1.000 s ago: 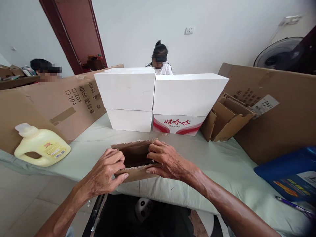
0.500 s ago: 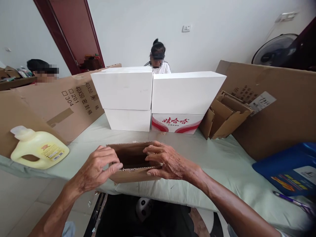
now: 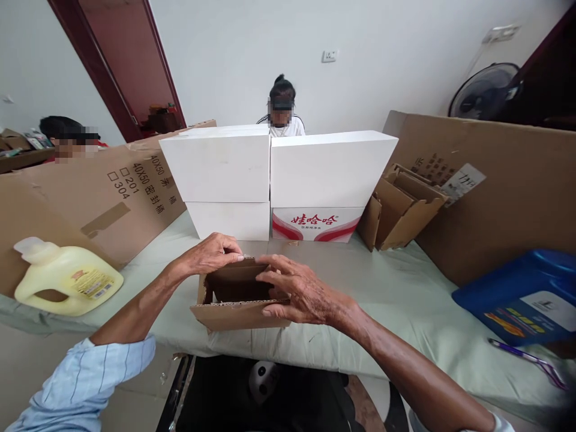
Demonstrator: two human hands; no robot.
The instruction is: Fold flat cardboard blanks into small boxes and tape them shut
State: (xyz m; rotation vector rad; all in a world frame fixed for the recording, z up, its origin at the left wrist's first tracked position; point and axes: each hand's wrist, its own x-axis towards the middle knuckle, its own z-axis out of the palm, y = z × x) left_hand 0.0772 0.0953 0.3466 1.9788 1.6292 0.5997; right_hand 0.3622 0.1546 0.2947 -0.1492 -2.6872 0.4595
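A small brown cardboard box [image 3: 238, 316] with its top uncovered stands near the front edge of the cloth-covered table. My left hand [image 3: 211, 253] pinches the top edge of its far wall, thumb and fingertips together. Around the right end of the same box curls my right hand [image 3: 299, 291], the thumb against the near wall's rim and the fingers reaching over the opening. Part of the box's inside shows dark between the hands; its right end is hidden behind my right hand.
White cartons [image 3: 220, 168] stand stacked behind the box, one with red print [image 3: 315, 223]. Large cardboard panels [image 3: 504, 174] flank the table. A yellow jug [image 3: 67, 279] lies left; a blue jug [image 3: 522, 297], a purple pen [image 3: 526, 358] and folded cardboard [image 3: 407, 207] lie right. A person [image 3: 282, 111] sits opposite.
My left hand has moved from the box's near left corner to its far edge. The near wall's left end now sticks out further left. My right hand has stayed at the right end.
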